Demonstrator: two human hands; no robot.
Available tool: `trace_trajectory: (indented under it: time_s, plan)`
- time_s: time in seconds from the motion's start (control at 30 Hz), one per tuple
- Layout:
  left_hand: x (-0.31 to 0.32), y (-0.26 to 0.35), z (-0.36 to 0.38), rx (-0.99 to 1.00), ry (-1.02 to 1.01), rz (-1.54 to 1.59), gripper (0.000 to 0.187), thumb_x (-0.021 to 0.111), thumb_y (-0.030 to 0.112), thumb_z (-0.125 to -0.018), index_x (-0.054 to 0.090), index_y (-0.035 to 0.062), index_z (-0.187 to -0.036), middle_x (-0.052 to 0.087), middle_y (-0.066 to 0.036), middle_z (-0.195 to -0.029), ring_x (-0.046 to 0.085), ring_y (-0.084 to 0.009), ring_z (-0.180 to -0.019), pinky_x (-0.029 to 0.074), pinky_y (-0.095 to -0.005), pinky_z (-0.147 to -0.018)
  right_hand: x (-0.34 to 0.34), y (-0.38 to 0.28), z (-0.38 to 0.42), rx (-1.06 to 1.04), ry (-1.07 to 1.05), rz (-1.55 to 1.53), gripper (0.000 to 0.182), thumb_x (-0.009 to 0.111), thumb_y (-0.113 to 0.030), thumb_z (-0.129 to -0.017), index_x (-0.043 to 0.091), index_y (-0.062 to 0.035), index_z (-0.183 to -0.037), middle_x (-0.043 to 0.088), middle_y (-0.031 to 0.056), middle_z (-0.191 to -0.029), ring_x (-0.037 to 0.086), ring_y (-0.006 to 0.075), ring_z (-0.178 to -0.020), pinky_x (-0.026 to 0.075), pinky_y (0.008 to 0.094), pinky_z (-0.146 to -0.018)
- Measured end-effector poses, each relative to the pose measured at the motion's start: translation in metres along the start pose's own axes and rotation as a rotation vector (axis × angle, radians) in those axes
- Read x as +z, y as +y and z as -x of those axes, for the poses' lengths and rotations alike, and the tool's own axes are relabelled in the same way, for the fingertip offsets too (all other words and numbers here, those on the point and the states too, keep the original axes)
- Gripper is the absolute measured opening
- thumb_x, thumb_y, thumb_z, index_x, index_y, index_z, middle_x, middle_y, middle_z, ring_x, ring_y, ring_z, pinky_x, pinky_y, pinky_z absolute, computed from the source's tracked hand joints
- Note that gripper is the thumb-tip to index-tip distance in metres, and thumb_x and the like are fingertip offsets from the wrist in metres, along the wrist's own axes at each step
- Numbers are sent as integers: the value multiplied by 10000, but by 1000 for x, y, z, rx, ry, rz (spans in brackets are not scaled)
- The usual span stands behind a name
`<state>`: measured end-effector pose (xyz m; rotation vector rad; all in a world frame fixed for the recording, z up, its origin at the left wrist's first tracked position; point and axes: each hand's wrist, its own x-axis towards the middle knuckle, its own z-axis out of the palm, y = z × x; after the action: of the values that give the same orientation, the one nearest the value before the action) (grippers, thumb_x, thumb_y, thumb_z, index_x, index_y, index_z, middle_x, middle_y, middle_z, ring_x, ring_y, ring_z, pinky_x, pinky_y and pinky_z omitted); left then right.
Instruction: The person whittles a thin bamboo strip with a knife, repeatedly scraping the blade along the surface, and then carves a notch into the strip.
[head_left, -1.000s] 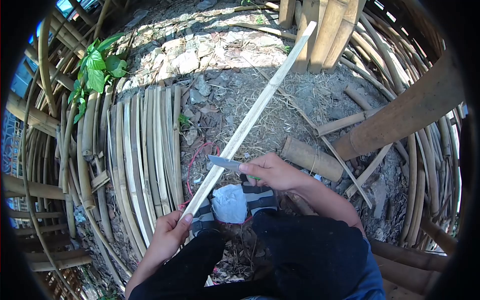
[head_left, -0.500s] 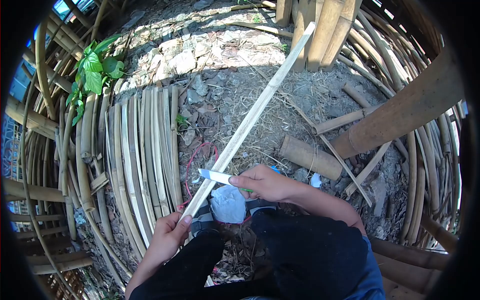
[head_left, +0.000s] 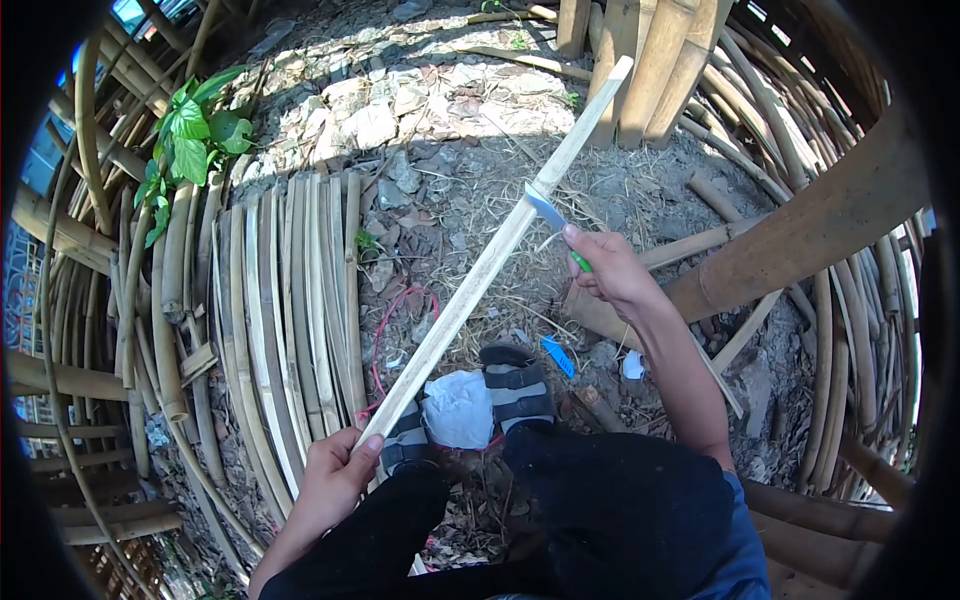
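A long, pale bamboo strip (head_left: 480, 275) slants from the lower left up to the upper right. My left hand (head_left: 338, 472) grips its near end, thumb on top. In my right hand (head_left: 610, 265) is a knife (head_left: 546, 208) with a green handle, held in closed fingers. Its blade lies against the strip's edge, well up toward the far end. Below the strip, my sandalled feet (head_left: 520, 390) flank a crumpled whitish bag (head_left: 458, 410) on the ground.
Split bamboo strips (head_left: 290, 300) lie side by side at left, near a leafy plant (head_left: 190, 135). A thick bamboo pole (head_left: 800, 230) leans in from the right. A blue plastic piece (head_left: 558, 356) and pink string (head_left: 385, 325) lie on the ground. Bamboo posts (head_left: 650, 70) stand at the back.
My right hand has moved up and away along the strip with the knife, from near my left hand to the far part. My left hand stays put; the strip's far end dips slightly.
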<state>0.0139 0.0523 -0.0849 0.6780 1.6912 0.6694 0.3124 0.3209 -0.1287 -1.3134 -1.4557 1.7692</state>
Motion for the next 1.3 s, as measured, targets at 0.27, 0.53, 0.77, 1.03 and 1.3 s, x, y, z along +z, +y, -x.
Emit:
trace_trajectory:
  time_s: [0.27,0.53,0.77,1.03,1.3]
  plan:
    - [10,11,-1,60,45,-113,299,598,240,-1014,588,21,-810,495,41,-608,402,-32,-508,299,-230,-468,87,30,48,6,-502,55,516,555,-432,-1019,585,-54,-668,493,-16,-586,415,59,-530,331,247,-498]
    - [4,0,-2,71,96,-140,320,624,252,-1000,590,18,-784,491,50,-596,399,-24,-504,296,-230,-461,32,15,11,70,-140,-52,529,545,-441,-1020,599,-44,-675,474,-13,-568,423,70,-527,328,258,-484]
    - [6,5,-1,94,97,-142,310,635,250,-995,590,20,-792,487,56,-594,391,-22,-505,283,-224,-459,81,34,36,61,-424,63,542,556,-446,-1014,620,-29,-674,528,11,-610,468,81,-565,386,262,-524]
    - [2,-1,-1,84,115,-172,295,632,235,-996,589,22,-797,487,52,-596,381,-26,-505,280,-230,-459,27,9,8,68,-151,-59,512,547,-453,-1016,595,-45,-710,480,-15,-591,394,55,-516,285,231,-476]
    - [5,4,0,82,117,-135,293,632,230,-996,588,21,-795,483,51,-594,375,-27,-497,274,-232,-453,64,37,22,25,-296,14,517,579,-442,-1003,610,-43,-676,515,-2,-601,447,76,-545,356,251,-522]
